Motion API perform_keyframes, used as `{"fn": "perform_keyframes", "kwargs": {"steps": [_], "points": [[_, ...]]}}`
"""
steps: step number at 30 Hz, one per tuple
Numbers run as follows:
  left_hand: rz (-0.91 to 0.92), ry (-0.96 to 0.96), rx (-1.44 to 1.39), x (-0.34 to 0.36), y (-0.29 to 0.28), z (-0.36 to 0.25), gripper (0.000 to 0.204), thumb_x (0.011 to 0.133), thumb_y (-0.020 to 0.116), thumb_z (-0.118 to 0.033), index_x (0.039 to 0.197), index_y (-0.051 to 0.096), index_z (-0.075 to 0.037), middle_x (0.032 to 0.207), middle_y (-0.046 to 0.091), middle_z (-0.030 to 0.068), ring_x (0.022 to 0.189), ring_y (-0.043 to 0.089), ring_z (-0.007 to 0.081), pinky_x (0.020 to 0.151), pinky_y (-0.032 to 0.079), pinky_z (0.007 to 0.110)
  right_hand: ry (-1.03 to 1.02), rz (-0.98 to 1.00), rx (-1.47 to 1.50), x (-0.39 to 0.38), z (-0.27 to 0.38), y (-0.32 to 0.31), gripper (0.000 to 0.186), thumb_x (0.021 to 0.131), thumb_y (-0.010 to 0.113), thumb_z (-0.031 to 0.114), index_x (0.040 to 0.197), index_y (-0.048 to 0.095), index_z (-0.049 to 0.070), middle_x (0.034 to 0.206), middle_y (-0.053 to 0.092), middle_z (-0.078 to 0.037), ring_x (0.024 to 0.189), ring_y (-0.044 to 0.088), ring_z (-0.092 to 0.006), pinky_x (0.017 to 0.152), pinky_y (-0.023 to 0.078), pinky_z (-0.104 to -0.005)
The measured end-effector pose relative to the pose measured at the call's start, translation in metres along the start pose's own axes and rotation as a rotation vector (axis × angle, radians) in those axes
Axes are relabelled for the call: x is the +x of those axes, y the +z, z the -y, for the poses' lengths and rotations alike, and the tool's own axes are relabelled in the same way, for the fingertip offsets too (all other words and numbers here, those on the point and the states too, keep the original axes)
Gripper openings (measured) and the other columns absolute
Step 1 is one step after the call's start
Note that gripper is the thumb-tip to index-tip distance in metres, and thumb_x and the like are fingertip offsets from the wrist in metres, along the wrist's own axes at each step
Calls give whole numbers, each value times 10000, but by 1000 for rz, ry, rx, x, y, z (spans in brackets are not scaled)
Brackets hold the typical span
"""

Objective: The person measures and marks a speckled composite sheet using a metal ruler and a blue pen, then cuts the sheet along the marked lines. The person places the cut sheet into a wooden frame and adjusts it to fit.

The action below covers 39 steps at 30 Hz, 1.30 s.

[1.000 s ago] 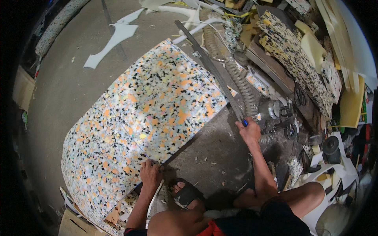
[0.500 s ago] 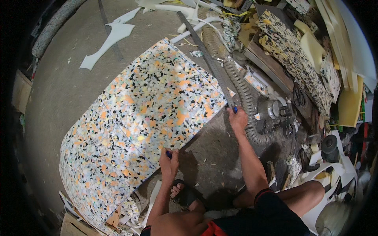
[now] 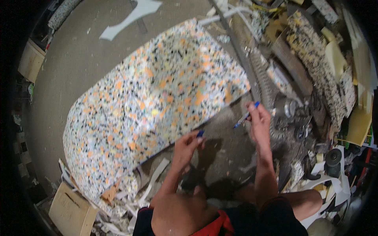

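A large speckled foam sheet (image 3: 130,102), rounded at its far left end, lies on the floor before me. My right hand (image 3: 260,122), closed, pinches a slim pen (image 3: 243,119) with a blue end, its tip pointing down and left beyond the sheet's near right corner. My left hand (image 3: 186,151) is closed on a small blue pen cap (image 3: 200,133), close to the sheet's near edge. A long metal ruler (image 3: 238,46) lies along the sheet's right side, its near end by my right hand.
A ribbed hose (image 3: 258,72) and a metal machine part (image 3: 289,108) lie right of the ruler. Foam offcuts (image 3: 323,78) are piled at the far right. A white cut-out piece (image 3: 132,17) rests on the floor at the back. Scraps and a wooden box (image 3: 71,210) sit at lower left.
My right hand has come off the ruler's end and now holds the pen out beside it. My left hand has lifted from the sheet's edge with the cap. The view has shifted.
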<state>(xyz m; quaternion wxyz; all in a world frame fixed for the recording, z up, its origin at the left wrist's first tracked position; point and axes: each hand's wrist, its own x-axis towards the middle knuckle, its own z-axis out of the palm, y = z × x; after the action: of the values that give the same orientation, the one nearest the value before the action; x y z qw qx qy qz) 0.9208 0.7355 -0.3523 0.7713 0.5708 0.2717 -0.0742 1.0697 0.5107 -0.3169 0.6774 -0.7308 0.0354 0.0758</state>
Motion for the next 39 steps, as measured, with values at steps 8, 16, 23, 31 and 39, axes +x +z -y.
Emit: {"fn": "perform_keyframes", "kwargs": {"steps": [8, 16, 23, 31, 39], "points": [[40, 135, -234, -1, 0, -14, 279, 931, 727, -58, 1195, 702, 28, 987, 750, 126, 803, 696, 168, 749, 589, 319, -131, 195, 291, -22, 30, 49, 204, 1015, 612, 85, 1200, 594, 1, 987, 689, -106, 800, 675, -141, 680, 596, -289], [29, 105, -178, -7, 2, -14, 274, 942, 711, -63, 1201, 702, 27, 970, 743, 98, 794, 682, 139, 718, 570, 294, -140, 180, 276, -26, 35, 57, 187, 1013, 608, 71, 1186, 590, 2, 982, 688, -117, 793, 681, -148, 690, 603, -293], [114, 47, -237, -12, 5, -9, 269, 959, 692, -78, 1203, 696, 33, 917, 706, 48, 763, 646, 120, 721, 555, 280, -26, 113, 227, -43, 28, 51, 173, 1009, 601, 48, 1177, 594, 5, 962, 699, -99, 756, 673, -140, 699, 576, -277], [134, 33, -207, -11, -1, -3, 265, 964, 690, -79, 1205, 690, 30, 918, 690, 41, 776, 634, 113, 721, 540, 272, -1, 100, 269, -40, 18, 49, 170, 1011, 608, 72, 1169, 587, 11, 956, 696, -95, 725, 669, -143, 682, 576, -283], [172, -2, -106, 0, 4, -8, 247, 969, 667, -60, 1187, 686, 55, 910, 689, 66, 772, 637, 126, 707, 563, 291, 216, 261, 157, -37, 20, 44, 119, 989, 630, 28, 1102, 603, 3, 926, 708, -101, 762, 695, -142, 704, 603, -280]]}}
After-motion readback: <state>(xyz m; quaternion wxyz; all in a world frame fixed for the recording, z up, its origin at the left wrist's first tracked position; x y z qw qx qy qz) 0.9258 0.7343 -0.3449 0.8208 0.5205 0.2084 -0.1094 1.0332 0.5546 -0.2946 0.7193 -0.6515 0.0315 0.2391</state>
